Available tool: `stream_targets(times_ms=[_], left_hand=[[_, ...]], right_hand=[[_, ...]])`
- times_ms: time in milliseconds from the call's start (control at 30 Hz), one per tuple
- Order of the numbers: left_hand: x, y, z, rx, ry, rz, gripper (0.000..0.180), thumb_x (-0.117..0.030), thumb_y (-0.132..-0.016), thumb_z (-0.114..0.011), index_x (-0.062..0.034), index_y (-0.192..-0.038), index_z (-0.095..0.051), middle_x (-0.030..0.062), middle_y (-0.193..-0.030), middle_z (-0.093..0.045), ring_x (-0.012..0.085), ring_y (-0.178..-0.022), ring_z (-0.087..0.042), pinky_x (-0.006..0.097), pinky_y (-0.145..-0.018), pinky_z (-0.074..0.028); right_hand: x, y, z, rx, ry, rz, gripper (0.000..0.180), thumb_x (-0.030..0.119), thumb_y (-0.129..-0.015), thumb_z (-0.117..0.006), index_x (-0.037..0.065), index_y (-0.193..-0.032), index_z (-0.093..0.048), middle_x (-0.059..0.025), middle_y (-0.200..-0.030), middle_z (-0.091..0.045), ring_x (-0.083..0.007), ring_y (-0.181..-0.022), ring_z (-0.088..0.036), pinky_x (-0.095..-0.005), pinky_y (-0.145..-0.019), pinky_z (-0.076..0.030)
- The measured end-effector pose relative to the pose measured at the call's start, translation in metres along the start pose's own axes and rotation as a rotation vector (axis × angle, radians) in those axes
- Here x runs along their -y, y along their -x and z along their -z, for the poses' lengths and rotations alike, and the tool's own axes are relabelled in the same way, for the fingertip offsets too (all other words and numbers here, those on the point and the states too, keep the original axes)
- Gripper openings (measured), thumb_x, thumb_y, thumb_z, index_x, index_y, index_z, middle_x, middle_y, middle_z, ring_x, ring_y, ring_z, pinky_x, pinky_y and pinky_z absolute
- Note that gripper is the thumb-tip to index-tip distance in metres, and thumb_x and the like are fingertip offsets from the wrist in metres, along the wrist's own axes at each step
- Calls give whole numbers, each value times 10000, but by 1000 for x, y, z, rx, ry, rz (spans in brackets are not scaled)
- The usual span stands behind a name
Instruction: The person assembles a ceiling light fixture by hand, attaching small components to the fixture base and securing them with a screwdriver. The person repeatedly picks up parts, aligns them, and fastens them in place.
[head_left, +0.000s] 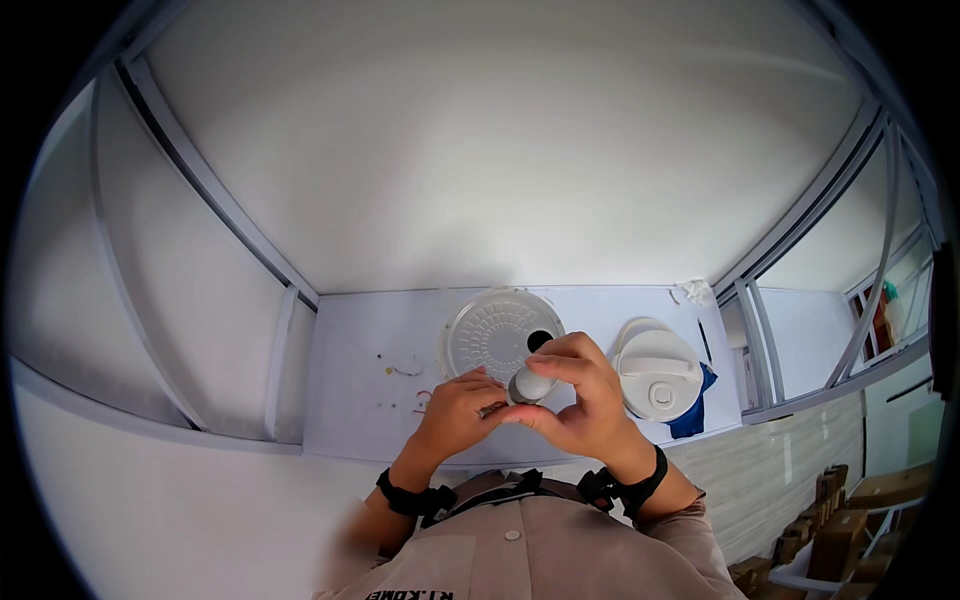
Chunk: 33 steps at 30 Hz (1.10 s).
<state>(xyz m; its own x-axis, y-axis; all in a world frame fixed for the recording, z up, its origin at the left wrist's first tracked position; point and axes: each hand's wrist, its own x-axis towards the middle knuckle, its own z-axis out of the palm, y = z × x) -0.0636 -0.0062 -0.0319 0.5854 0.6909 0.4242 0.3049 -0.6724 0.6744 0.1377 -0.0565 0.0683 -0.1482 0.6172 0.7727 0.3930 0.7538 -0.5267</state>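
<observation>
My right hand [588,400] grips a short white-and-grey cylindrical part [532,386] between thumb and fingers, above the front of the table. Close against its left side, my left hand [458,412] is closed, with the fingertips pinched at the cylinder's lower end. Something small and dark shows between those fingertips, too small to name. Behind both hands lies a round translucent tray [485,335] with a ring pattern of slots and a dark round opening at its right. The right fingers cover part of its near edge.
Right of my hands sits a white round appliance lid [655,368] with a handle, partly over a blue cloth [690,415]. A thin black tool [705,342] lies beyond it. Crumpled white material [695,291] rests at the back corner. Small loose parts and wires [403,372] are scattered at left.
</observation>
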Motion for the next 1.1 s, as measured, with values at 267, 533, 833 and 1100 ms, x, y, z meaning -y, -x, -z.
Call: stream_targets(times_ms=[267, 533, 833, 1100], left_hand=[[-6, 0, -6, -140, 116, 16, 227, -125, -753, -898, -51, -921, -765, 96, -871, -749, 331, -773, -727, 474, -1043, -578], [-5, 3, -7, -120, 82, 51, 193, -118, -788, -881, -65, -932, -763, 106, -826, -743, 316, -709, -724, 493, -1094, -552], [-13, 3, -2, -49, 31, 60, 181, -149, -837, -849, -71, -958, -740, 91, -828, -740, 324, -781, -734, 507, -1079, -562], [-6, 7, -3, -18, -107, 15, 180, -189, -866, -824, -70, -948, -717, 95, -872, -715, 356, -878, -721, 474, -1007, -596]], right_hand=[[14, -13, 7, 147, -234, -62, 574, 73, -858, -863, 66, -1355, -577, -232, -1376, -649, -394, -1188, -697, -405, -947, -596], [-2, -1, 2, 72, -186, -41, 600, 107, -831, -895, 74, -1344, -585, -170, -1145, -720, -333, -978, -717, -402, -803, -587], [12, -9, 2, 58, 17, -60, 596, 155, -846, -887, 39, -1359, -606, -155, -1114, -680, -322, -949, -681, -383, -813, -565], [19, 4, 2, 155, -121, -203, 618, 146, -915, -830, 8, -1436, -529, -203, -1197, -701, -300, -1062, -704, -391, -935, -551]])
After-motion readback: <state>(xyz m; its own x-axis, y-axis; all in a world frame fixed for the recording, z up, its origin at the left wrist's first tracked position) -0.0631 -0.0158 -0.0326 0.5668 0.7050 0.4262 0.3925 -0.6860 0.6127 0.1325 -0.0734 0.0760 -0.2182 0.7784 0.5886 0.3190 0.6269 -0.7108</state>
